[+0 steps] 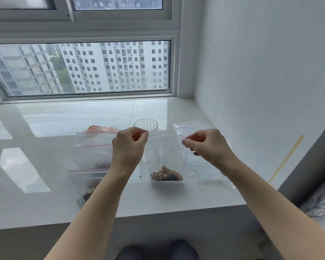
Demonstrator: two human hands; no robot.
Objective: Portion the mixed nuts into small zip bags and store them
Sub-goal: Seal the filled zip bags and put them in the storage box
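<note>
Both hands were raised over the sill (45,194), holding a clear zip bag (165,152) upright between them. The left hand (129,147) pinched the bag's top edge at its left corner, fingers curled; the right hand (207,145) pinched the same edge at the right corner. The red zip line ran between the two pinches, bowed slightly upward. A small heap of nuts (166,174) sat in the bottom of the bag, which touched or hung just above the sill; which one could not be told. Left of it lay filled bags (91,152), partly hidden by the left forearm. Empty bags (191,126) lay to the right, near the wall. A clear ribbed cup (145,124) stood just behind the held bag.
</note>
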